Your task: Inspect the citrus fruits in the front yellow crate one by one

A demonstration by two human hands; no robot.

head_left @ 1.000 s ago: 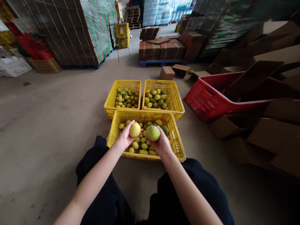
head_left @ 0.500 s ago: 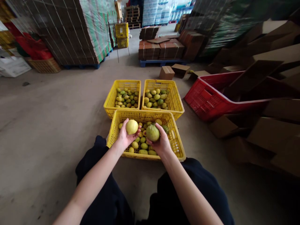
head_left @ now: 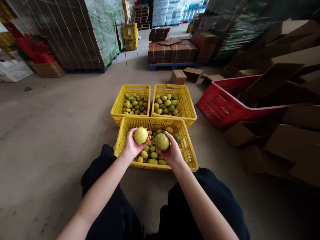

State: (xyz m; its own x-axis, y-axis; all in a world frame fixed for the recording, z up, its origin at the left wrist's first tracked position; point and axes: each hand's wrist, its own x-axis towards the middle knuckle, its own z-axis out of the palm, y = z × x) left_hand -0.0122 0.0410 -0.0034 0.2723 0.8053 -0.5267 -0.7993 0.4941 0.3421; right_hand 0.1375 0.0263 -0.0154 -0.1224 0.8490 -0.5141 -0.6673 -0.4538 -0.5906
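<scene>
My left hand (head_left: 131, 145) is closed around a yellow lemon (head_left: 141, 135), palm up, with the fingertips showing at its right side. My right hand (head_left: 174, 152) grips a larger, rounder green lemon (head_left: 162, 142) from the right, thumb along the top. Both fruits are held side by side, a little apart, above the near yellow crate (head_left: 185, 146). Inside that crate lie several yellow and green lemons (head_left: 153, 155), partly hidden by my hands.
Two more yellow crates (head_left: 113, 110) (head_left: 190, 108) with similar fruit stand just beyond the near one. At right is a red crate (head_left: 212, 103) among cardboard boxes (head_left: 290, 143). Flattened cartons (head_left: 160, 53) sit on a blue pallet (head_left: 172, 66) farther back.
The yellow lemon has turned slightly in my left hand, and its tip now points up. The green lemon has shifted a little to the left in my right hand.
</scene>
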